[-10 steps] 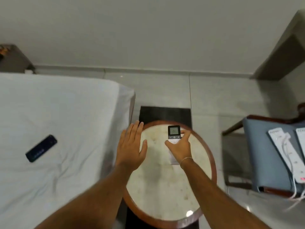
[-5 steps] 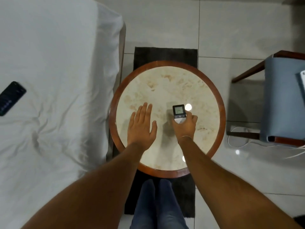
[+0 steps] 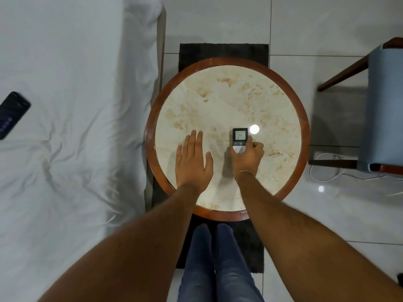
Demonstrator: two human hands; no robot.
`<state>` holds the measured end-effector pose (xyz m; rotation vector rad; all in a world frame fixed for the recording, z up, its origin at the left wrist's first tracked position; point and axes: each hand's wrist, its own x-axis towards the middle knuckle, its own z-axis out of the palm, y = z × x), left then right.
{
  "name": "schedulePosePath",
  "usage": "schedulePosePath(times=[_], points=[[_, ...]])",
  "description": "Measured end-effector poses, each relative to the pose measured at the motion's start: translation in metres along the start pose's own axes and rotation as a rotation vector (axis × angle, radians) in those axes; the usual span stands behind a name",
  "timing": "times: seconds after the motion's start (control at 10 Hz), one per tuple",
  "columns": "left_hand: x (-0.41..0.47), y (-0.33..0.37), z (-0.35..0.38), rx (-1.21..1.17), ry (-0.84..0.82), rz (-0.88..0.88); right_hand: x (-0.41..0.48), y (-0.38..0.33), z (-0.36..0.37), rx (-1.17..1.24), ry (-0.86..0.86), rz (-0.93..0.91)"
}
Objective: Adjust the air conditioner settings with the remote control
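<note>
A small grey and white air conditioner remote (image 3: 239, 137) with a lit display reading 24 is held over the round marble table (image 3: 226, 101). My right hand (image 3: 247, 156) is closed around its lower half, thumb on the side by the buttons. To its left, my left hand (image 3: 193, 161) lies flat with fingers together and palm down over the tabletop, holding nothing. The air conditioner itself is out of view.
A white bed (image 3: 72, 118) fills the left side, with a black remote (image 3: 12, 114) lying on it. A blue-cushioned wooden chair (image 3: 383, 110) stands at the right, with a white cable (image 3: 327, 168) on the tiled floor. A dark mat (image 3: 222, 53) lies under the table.
The view has tilted down from the wall to straight over the table. My right hand with the remote has come lower and nearer to me; my left hand stays flat beside it.
</note>
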<state>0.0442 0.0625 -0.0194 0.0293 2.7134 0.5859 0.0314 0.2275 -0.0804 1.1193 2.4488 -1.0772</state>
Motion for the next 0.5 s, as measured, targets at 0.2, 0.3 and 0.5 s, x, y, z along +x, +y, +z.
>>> schedulePosePath(times=[0.2, 0.3, 0.5], points=[[-0.002, -0.005, 0.001, 0.064, -0.004, 0.044, -0.002, 0.011, 0.007, -0.027, 0.025, -0.009], [-0.003, -0.006, -0.005, 0.069, 0.010, 0.068, -0.003, 0.008, 0.005, -0.055, 0.018, -0.009], [-0.003, -0.004, -0.026, 0.078, 0.045, -0.037, -0.011, -0.003, -0.012, -0.254, 0.016, 0.012]])
